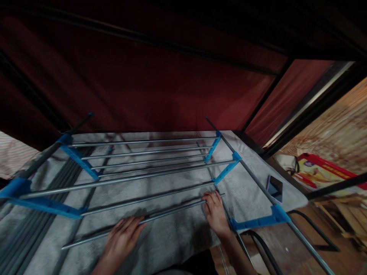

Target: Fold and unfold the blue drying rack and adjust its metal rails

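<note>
Loose metal tube (175, 209) is lying on the grey blanket (183, 233), just in front of the half-built blue-bracket rack (132, 178). Left hand (122, 237) and right hand (215, 214) are both touching it, but it's kinda dim, so can't tell if either's actually gripping.

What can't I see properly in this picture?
All in the head view:
- Palms of the left hand and right hand: hidden by the backs of the hands, so how tightly they hold the loose tube is unclear.
- Grey tube bundle: near ends cut off by the picture's edge.
- Phone: screen too dark and small to read.
- Small writing on the red-and-yellow package: blurred.
</note>
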Demonstrator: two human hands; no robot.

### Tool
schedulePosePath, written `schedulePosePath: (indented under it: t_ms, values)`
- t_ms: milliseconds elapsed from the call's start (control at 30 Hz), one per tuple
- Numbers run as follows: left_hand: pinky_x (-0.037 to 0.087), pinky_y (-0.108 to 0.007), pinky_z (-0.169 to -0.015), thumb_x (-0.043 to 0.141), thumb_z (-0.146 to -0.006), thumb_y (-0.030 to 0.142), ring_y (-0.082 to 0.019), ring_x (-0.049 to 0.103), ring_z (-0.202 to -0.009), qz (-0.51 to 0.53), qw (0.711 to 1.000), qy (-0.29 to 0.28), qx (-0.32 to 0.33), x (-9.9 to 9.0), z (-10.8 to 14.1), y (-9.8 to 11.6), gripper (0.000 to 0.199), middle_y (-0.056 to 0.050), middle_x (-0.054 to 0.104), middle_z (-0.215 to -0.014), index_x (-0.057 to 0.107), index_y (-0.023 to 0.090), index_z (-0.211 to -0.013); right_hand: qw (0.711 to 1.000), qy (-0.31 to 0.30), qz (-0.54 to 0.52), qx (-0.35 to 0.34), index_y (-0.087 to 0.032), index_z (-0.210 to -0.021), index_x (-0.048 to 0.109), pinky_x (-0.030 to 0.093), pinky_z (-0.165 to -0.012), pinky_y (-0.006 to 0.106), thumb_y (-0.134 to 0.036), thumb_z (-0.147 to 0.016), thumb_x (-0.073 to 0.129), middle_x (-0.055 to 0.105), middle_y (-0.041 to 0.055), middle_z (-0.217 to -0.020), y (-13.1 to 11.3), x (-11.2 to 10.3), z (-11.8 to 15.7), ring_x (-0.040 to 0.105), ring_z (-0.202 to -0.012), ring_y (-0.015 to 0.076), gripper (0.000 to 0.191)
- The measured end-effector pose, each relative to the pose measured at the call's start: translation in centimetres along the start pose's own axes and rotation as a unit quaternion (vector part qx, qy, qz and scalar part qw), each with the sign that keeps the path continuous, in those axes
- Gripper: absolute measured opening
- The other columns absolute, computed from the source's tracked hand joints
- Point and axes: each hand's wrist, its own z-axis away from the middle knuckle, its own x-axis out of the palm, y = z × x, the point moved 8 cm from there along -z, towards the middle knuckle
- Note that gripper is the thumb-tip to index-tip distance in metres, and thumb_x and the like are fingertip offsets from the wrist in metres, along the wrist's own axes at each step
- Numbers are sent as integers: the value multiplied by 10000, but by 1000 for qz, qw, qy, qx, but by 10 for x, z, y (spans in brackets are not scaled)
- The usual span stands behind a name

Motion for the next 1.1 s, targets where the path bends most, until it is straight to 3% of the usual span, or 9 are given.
schedulePosePath:
  t_ms: [333, 667, 1100]
  values:
    - [529, -322, -737, 469, -1018, 371, -180, 714, -768, -3, 997, 70, -17, -38, -40, 11, 251, -9, 761, -879, 680, 234, -1021, 999, 37, -18, -31, -266, -1105, 606, 309, -1213, 529, -97, -931, 420, 664, 36, -1162, -6, -18, -39, 617, -1155, 191, 306]
    - [522, -323, -739, 514, -1002, 420, -202, 697, -786, -4, 995, 93, -40, -41, -52, 3, 266, -22, 749, -890, 686, 218, -1024, 997, 57, -17, -45, -250, -1107, 618, 301, -1208, 574, -107, -934, 418, 677, 53, -1125, -7, -30, -70, 629, -1141, 210, 301]
    - [523, -325, -735, 516, -995, 429, -201, 709, -778, -15, 992, 110, -57, -48, -68, 0, 277, -34, 760, -902, 703, 225, -1005, 995, 76, -16, -57, -240, -1086, 641, 291, -1216, 562, -121, -945, 424, 684, 66, -1130, -11, -45, -88, 628, -1148, 211, 285]
